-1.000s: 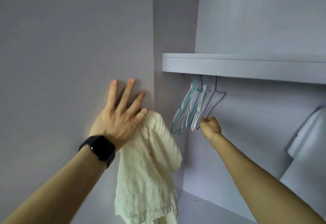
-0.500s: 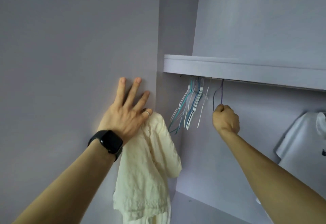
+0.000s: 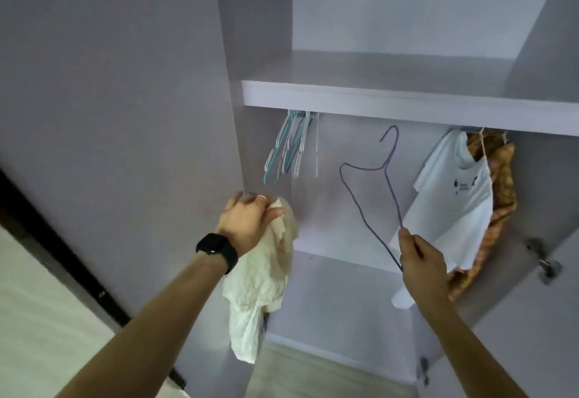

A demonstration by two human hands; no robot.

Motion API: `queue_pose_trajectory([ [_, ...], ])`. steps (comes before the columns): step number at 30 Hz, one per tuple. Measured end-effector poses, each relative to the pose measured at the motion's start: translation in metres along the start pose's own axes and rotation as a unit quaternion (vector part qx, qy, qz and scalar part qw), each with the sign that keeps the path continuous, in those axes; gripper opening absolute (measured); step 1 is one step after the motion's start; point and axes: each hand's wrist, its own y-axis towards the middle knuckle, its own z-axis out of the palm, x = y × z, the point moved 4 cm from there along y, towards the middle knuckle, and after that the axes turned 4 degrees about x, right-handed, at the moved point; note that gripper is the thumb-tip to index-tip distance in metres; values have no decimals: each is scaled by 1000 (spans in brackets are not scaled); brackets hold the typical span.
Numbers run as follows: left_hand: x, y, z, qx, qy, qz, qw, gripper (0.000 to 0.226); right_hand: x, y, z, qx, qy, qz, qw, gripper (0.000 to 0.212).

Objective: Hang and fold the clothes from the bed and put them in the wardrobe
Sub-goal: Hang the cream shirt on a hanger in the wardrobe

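Below the wardrobe shelf (image 3: 376, 100), the right hand (image 3: 419, 259) pinches a purple wire hanger (image 3: 369, 197) at its lower corner. The hook points up, just short of the shelf's underside. Under the shelf's left end, the left hand (image 3: 247, 225) grips the top of a cream garment (image 3: 263, 288), which hangs crumpled below a bunch of hangers (image 3: 288, 150). Toward the shelf's right end hang a white T-shirt (image 3: 454, 197) and a patterned garment (image 3: 501, 197).

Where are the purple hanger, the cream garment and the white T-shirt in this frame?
purple hanger (image 3: 385, 165), head view, on the neck just below its hook.
cream garment (image 3: 263, 275), head view, on the bunched cloth at its middle.
white T-shirt (image 3: 454, 209), head view, on the chest below the print.
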Motion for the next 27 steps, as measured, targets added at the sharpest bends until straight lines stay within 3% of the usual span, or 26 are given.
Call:
queue_pose_trajectory([
  [5,-61,-33,53,38,-42,87,995,32,-21,-62,-39,71,95,38,992,56],
  [8,-87,-46,76,63,14,147,987,52,-37,-89,-57,111,193,87,971,54],
  [10,-102,-53,92,83,50,174,980,45,-54,-105,-72,133,239,118,955,50],
  [17,-115,-82,123,144,-23,159,976,30,-98,-130,-94,216,196,138,947,52],
  [20,-120,-100,131,115,-28,163,980,29,-105,-131,-105,264,82,117,954,60],
  [22,-128,-113,134,67,1,214,974,22,-108,-130,-109,322,19,128,938,55],
  [24,-136,-126,135,27,46,284,957,14,-104,-125,-104,370,36,153,916,43],
  [27,-155,-144,148,42,91,363,926,16,-96,-106,-98,326,157,204,910,43],
])
